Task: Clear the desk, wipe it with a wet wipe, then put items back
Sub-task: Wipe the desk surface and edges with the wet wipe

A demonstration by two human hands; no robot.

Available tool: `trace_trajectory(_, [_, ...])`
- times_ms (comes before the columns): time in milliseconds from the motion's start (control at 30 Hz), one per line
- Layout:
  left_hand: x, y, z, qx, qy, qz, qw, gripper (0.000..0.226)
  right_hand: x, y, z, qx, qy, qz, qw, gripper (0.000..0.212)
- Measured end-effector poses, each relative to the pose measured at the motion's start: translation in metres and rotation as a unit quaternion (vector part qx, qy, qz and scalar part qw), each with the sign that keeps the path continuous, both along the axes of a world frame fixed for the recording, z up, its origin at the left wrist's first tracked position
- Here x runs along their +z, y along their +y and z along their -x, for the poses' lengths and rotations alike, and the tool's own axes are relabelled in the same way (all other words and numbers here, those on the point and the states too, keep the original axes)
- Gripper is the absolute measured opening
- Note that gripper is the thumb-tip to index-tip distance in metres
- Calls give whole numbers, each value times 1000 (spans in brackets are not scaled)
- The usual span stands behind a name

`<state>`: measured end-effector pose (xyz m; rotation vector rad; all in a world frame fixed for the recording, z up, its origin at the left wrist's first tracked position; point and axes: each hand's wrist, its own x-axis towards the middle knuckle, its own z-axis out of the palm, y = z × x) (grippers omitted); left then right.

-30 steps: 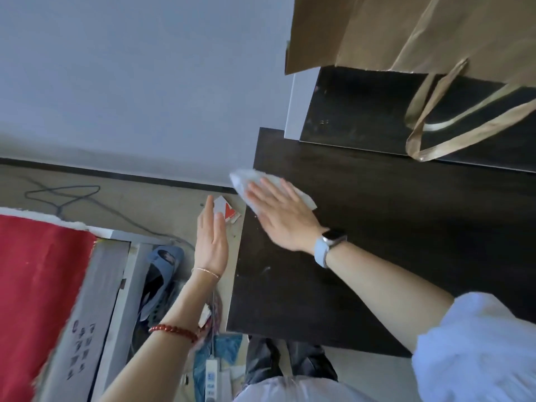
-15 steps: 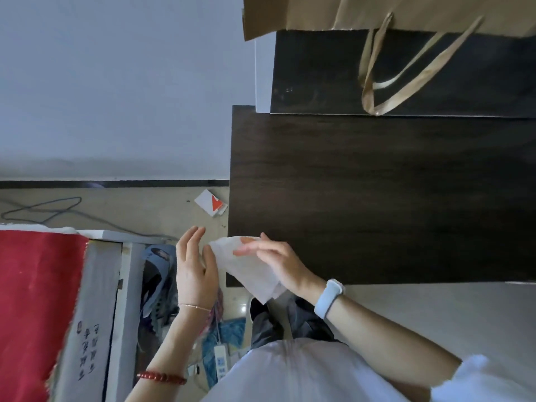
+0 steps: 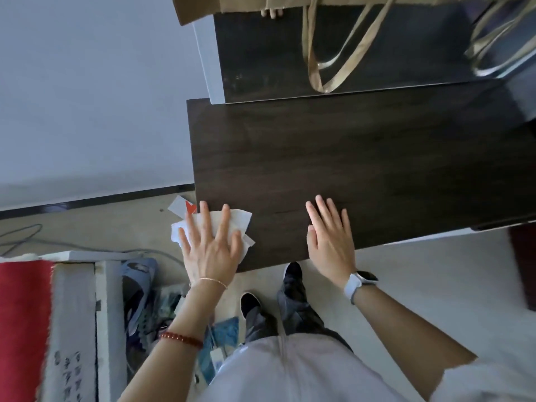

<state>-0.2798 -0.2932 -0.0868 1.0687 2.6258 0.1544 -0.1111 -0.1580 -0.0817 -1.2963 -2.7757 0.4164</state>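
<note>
My left hand [image 3: 210,250] is flat and spread wide, pressing the wet wipe [image 3: 232,224] down on the near left corner of the bench [image 3: 362,166]. Part of the wipe hangs off the left edge, over the floor. My right hand [image 3: 330,239] is flat too, fingers out, lying on the bench near the front edge with nothing in it. The two hands are well apart.

The dark top of the bench looks bare, so I think the clearing part is done. I think I am in the middle of the wiping part now. I cannot tell which bits are already wiped, because the wood looks the same all over.

On the raised shelf [image 3: 362,53] at the back there are brown paper bags [image 3: 232,4] with long handles [image 3: 327,62] hanging down. On the floor to my left there is a small card with a red mark [image 3: 182,206], some shoes [image 3: 139,285] and other stuff, and a red cloth [image 3: 23,329].

What is left, I think: finish wiping the rest of the top, then put my things back on it. None of them are back yet.
</note>
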Motion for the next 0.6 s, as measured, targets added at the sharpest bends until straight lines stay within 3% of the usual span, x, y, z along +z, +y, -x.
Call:
trace_trajectory(100, [0,5,6,26,-7,24,999,59,0,0,0,-4,-48,-8,999,52])
trace_trajectory(267, [0,-9,-37,-122,43,10,992,58,0,2,-3,12,-56,-6,998,51])
trace_trajectory(367, [-2,-13,-41,-159,53,-2,986,56,1,3,-3,15,-45,4,999,51])
trace_trajectory(433, [-2,-10,-41,-139,53,8,989,58,3,5,-5,23,-36,20,999,52])
trace_trajectory(600, [7,29,-29,43,4,32,999,57,5,16,-15,67,-2,61,996,50])
